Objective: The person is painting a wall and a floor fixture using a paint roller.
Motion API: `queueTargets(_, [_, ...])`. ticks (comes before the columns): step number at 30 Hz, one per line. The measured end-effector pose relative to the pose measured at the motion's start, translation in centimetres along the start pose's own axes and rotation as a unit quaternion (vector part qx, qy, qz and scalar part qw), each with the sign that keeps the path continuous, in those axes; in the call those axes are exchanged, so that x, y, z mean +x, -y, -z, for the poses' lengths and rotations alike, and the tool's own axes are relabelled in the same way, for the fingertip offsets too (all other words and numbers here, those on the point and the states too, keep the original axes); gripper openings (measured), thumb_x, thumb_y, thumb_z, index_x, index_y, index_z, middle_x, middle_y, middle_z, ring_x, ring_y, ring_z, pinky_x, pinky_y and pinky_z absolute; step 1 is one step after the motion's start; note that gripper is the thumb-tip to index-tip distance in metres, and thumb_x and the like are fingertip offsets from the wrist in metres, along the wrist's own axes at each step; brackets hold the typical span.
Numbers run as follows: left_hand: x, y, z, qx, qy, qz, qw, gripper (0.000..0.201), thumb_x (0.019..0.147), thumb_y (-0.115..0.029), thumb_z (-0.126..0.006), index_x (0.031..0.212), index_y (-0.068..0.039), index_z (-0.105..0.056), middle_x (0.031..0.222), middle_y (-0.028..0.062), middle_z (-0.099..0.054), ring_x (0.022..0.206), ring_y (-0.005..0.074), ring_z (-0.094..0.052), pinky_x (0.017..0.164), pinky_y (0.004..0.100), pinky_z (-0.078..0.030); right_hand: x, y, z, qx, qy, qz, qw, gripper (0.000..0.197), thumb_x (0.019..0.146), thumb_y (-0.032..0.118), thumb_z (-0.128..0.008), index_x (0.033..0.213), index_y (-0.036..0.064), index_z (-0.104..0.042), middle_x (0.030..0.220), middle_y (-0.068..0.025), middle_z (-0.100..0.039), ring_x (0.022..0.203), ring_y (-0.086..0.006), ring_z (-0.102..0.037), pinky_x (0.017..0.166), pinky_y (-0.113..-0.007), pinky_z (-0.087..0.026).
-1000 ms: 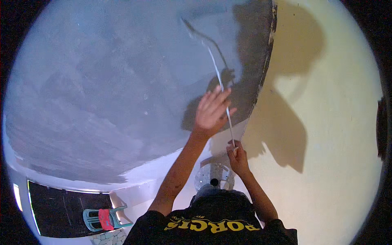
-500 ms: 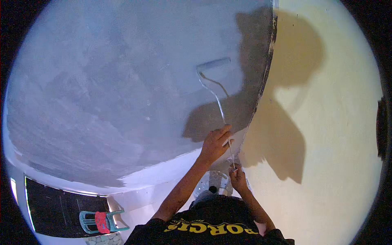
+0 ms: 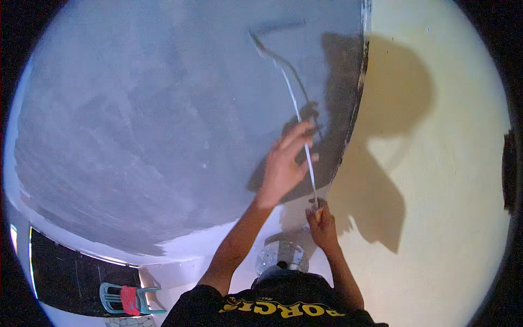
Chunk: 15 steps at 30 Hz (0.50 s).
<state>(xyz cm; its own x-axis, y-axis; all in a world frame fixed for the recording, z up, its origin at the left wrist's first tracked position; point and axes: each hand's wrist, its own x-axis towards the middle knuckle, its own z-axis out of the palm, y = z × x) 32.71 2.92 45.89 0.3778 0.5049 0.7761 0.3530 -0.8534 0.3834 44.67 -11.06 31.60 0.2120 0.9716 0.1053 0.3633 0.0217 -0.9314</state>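
The paint roller lies against the grey wall high up, its sleeve blurred and hard to tell from the wet paint. Its thin pole runs down to both hands. The left hand has its grip loosely curled on the pole, fingers half spread. The right hand has its grip pressed tight around the pole's lower end, which it hides. A dark shadow falls over the cream wall.

Pale floor far below, with a blue chair and a round bucket on it.
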Motion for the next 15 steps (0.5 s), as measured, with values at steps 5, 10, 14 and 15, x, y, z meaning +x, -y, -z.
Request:
queueTargets(5, [-3.6,0.6,-1.6,-0.018,0.042,0.071,0.996,0.036,0.071,-0.010,-0.084,0.096,-0.005,-0.058,0.141,0.0099,-0.057,0.129,0.0329,-0.055,0.100,0.0456,-0.046,-4.3,-10.3,-2.5,0.061,0.004,0.015,0.998,0.051,0.098,0.022,-0.060,0.142,0.0011,-0.046,0.112,-0.0196,-0.069,0.094,-0.0319,-0.070,0.084,-0.040,-0.055])
queueTargets(10, [0.8,-0.7,0.2,-0.020,0.013,0.030,0.999,0.039,0.069,-0.009,-0.087,0.095,-0.005,-0.058,0.142,0.0130,-0.056,0.132,0.0354,-0.053,0.105,0.0442,-0.045,-3.1,-4.2,0.0,-0.007,-0.089,0.118,0.989,0.059,0.100,0.020,-0.055,0.152,0.0006,-0.035,0.109,-0.0216,-0.069,0.089,-0.0279,-0.069,0.080,-0.039,-0.055])
queueTargets(14, [8.0,-2.6,4.3,-0.050,-0.041,-0.043,0.997,0.040,0.071,-0.009,-0.085,0.099,-0.005,-0.057,0.146,0.0146,-0.052,0.135,0.0365,-0.050,0.105,0.0432,-0.045,-0.7,5.1,2.7,0.035,-0.056,0.109,0.992,0.061,0.102,0.020,-0.052,0.155,0.0015,-0.029,0.104,-0.0210,-0.069,0.083,-0.0224,-0.068,0.075,-0.034,-0.053])
queueTargets(15, [8.8,-3.1,5.5,-0.043,-0.050,-0.061,0.996,0.040,0.071,-0.008,-0.085,0.100,-0.005,-0.057,0.147,0.0152,-0.050,0.136,0.0370,-0.049,0.106,0.0431,-0.044,-0.6,6.6,2.9,0.053,-0.046,0.115,0.991,0.061,0.102,0.020,-0.052,0.155,0.0019,-0.029,0.104,-0.0210,-0.069,0.083,-0.0223,-0.068,0.075,-0.034,-0.053])
